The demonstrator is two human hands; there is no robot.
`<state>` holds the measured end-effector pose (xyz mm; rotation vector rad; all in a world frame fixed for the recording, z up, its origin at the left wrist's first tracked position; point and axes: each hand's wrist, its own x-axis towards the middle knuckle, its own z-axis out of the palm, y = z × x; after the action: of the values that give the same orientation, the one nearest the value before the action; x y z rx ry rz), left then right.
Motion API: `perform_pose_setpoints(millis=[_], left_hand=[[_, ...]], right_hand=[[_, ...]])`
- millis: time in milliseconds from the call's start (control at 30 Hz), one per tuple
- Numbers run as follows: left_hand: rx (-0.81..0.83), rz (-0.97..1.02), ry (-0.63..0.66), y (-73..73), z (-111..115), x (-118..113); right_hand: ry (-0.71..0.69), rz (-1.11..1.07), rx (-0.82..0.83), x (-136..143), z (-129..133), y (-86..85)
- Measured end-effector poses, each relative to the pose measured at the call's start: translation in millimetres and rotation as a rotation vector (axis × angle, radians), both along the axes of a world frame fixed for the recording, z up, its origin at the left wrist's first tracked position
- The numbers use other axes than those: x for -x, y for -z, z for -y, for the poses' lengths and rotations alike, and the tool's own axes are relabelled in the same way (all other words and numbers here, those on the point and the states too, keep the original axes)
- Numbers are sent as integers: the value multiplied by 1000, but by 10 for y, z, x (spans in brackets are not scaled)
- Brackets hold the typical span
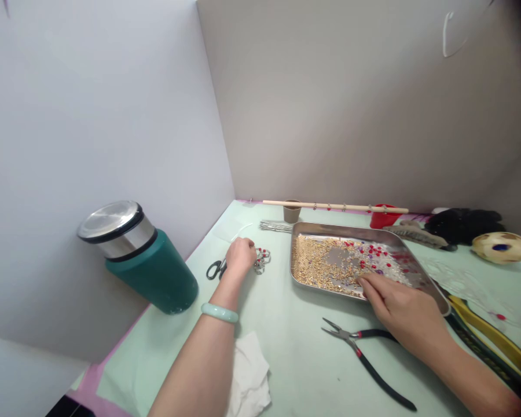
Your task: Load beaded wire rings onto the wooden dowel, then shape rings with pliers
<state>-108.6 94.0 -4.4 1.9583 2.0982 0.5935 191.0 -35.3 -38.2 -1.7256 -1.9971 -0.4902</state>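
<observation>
My left hand [242, 255] is curled closed on the table, right beside a small cluster of beaded wire loops [263, 260] with red and clear beads. Its fingertips are hidden, so whatever they hold does not show. Partly behind that hand lies a pair of black-handled scissors [214, 269]. Over the front edge of a metal tray [297, 227] reaches my right hand [397, 302], thumb and forefinger pinched at the beads. Anything in the pinch is too small to make out. Gold beads [312, 263] fill the tray's left side; red beads [375, 251] and clear ones lie toward the right.
Black-handled long-nose pliers [345, 335] lie before the tray, yellow-and-black-handled pliers [481, 330] to its right. A green bottle [156, 272] stands left; crumpled tissue [249, 373] lies in front. Behind are a wooden rod [342, 205], wires [275, 226] and a red cup [382, 218].
</observation>
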Motion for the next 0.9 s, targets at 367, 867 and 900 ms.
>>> perform_pose_setpoints(millis=[367, 867, 900], left_hand=[[-33, 35, -44, 42, -44, -17], [-16, 49, -52, 11, -42, 70], [-14, 35, -50, -1, -35, 74]], right_hand=[[0, 3, -1, 0, 4, 6], [10, 6, 3, 13, 6, -12], [10, 6, 0, 15, 8, -14]])
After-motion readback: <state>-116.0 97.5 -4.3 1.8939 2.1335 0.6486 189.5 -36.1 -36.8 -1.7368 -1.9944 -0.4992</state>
